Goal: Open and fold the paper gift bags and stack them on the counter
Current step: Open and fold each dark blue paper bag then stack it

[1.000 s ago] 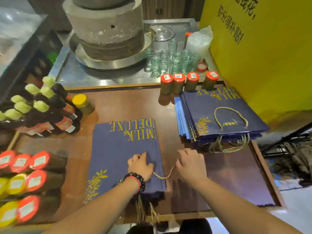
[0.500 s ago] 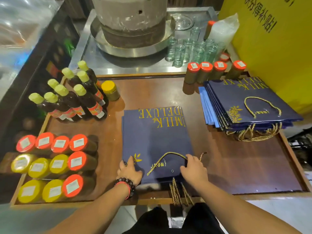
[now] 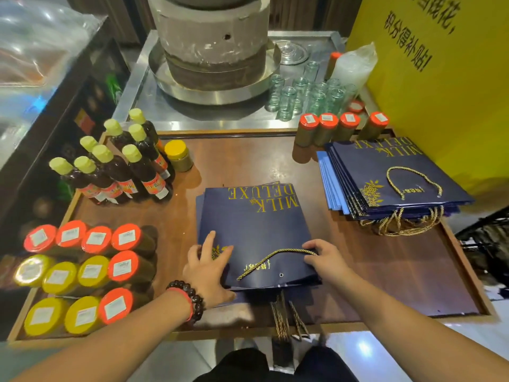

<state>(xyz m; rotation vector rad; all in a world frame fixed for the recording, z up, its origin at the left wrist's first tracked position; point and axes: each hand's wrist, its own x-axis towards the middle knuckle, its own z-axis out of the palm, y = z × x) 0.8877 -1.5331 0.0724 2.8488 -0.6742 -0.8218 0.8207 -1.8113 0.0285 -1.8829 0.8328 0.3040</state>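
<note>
A flat navy paper gift bag (image 3: 256,230) with gold "MILK DELUXE" lettering lies on top of a few others in the middle of the wooden counter (image 3: 242,166). Its gold cord handle (image 3: 272,259) curves across the near end. My left hand (image 3: 206,267) rests on the bag's near left corner with fingers spread. My right hand (image 3: 326,260) grips the bag's near right edge, fingers curled over the cord. At the far right sits a stack of folded navy bags (image 3: 391,180) with gold cords hanging from the near side.
Dark bottles with green caps (image 3: 121,169) stand at the left. Red- and yellow-lidded jars (image 3: 80,271) lie in rows at the near left. Red-capped jars (image 3: 341,129), glasses (image 3: 308,95) and a stone mill (image 3: 212,42) sit at the back. A yellow sign (image 3: 440,86) stands on the right.
The cord handle that lay off the bag's right edge now lies across its near end. Both hands moved to the bag's near corners; my left hand spread its fingers.
</note>
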